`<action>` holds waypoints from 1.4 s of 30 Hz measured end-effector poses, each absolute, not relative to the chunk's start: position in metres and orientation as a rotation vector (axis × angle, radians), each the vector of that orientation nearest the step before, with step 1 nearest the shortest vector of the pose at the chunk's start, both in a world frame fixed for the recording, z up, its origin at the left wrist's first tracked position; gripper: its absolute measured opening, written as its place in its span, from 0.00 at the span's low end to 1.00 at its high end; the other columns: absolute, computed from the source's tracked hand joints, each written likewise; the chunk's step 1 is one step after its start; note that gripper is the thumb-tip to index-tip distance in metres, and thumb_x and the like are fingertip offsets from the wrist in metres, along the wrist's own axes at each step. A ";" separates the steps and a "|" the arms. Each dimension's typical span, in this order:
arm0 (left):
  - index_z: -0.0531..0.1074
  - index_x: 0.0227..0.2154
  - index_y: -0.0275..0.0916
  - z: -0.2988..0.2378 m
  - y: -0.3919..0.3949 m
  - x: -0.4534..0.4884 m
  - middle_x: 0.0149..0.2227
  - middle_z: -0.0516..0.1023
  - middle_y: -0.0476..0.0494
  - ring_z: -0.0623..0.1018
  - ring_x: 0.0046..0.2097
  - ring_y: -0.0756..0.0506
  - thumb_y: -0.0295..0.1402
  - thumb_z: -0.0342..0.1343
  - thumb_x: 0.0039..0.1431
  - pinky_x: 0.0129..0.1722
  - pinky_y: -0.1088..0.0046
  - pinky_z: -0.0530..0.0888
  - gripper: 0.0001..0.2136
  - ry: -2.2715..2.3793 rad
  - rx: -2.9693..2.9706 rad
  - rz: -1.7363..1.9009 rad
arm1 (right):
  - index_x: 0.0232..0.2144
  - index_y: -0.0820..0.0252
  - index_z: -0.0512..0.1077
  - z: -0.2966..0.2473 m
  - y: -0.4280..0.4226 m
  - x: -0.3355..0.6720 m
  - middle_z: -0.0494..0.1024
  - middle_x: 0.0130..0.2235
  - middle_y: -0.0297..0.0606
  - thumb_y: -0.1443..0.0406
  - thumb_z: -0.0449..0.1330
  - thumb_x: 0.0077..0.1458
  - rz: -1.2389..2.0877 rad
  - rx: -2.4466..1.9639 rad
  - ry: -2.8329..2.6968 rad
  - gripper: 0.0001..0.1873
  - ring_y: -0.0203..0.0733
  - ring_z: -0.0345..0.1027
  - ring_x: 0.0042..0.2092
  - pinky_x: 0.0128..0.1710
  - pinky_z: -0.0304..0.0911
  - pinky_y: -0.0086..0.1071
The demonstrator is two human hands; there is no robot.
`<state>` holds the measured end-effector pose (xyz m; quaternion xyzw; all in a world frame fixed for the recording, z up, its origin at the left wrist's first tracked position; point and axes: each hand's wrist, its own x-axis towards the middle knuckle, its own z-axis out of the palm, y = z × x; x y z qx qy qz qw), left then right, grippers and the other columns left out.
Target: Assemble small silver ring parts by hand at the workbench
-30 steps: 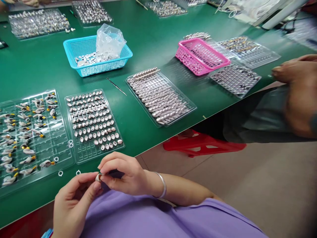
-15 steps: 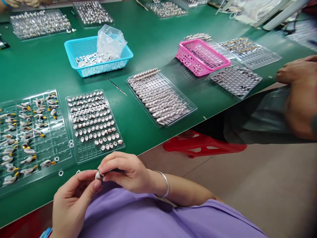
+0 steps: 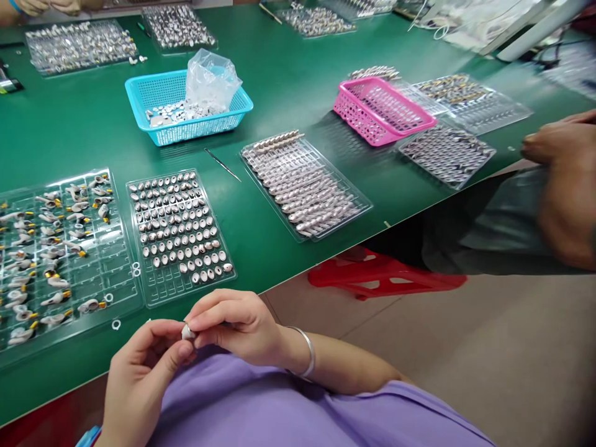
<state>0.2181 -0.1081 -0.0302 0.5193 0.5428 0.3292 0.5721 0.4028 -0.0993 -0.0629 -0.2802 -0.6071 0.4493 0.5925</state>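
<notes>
A small white rounded earbud part (image 3: 187, 332) is pinched between both my hands over my lap, by the table's front edge. My left hand (image 3: 148, 366) grips it from the left with thumb and forefinger. From the right, my right hand (image 3: 239, 326) closes its thumb and fingertips on the same part, covering some of it. Just beyond my hands lies a clear tray (image 3: 161, 288) with rows of oval white earbud shells (image 3: 181, 214). To its left, a larger clear tray (image 3: 125, 273) holds earbuds with yellow ends (image 3: 56, 298).
Tweezers (image 3: 222, 164) lie beside a tray of white stem-like parts (image 3: 311, 186). Behind stand a blue basket (image 3: 181, 136) with a plastic bag and a pink basket (image 3: 372, 127). At right are a co-worker's hands (image 3: 559, 139) and a red stool (image 3: 386, 276). White rings (image 3: 116, 325) lie near the edge.
The small part has turned slightly between my fingertips and shows more of its white side. My left hand has shifted a little to the right. The view has moved slightly.
</notes>
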 end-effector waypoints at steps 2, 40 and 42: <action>0.76 0.32 0.41 -0.029 -0.108 0.218 0.25 0.80 0.52 0.80 0.26 0.50 0.33 0.63 0.54 0.27 0.82 0.77 0.04 1.264 1.265 0.732 | 0.37 0.67 0.77 -0.063 -0.100 0.403 0.80 0.38 0.44 0.74 0.63 0.55 1.045 -0.655 -1.430 0.06 0.35 0.78 0.38 0.39 0.76 0.25; 0.64 0.24 0.43 -0.019 -0.112 0.227 0.20 0.68 0.54 0.70 0.21 0.52 0.34 0.42 0.68 0.22 0.80 0.67 0.15 1.183 1.872 0.487 | 0.32 0.66 0.77 -0.064 -0.108 0.403 0.80 0.35 0.43 0.73 0.59 0.58 0.961 -0.763 -1.501 0.06 0.34 0.77 0.35 0.35 0.77 0.23; 0.63 0.24 0.43 -0.020 -0.113 0.227 0.20 0.68 0.54 0.70 0.21 0.52 0.33 0.42 0.67 0.21 0.80 0.67 0.15 1.183 1.916 0.519 | 0.32 0.66 0.77 -0.064 -0.109 0.403 0.80 0.35 0.43 0.73 0.59 0.59 0.955 -0.781 -1.500 0.07 0.34 0.77 0.35 0.35 0.77 0.23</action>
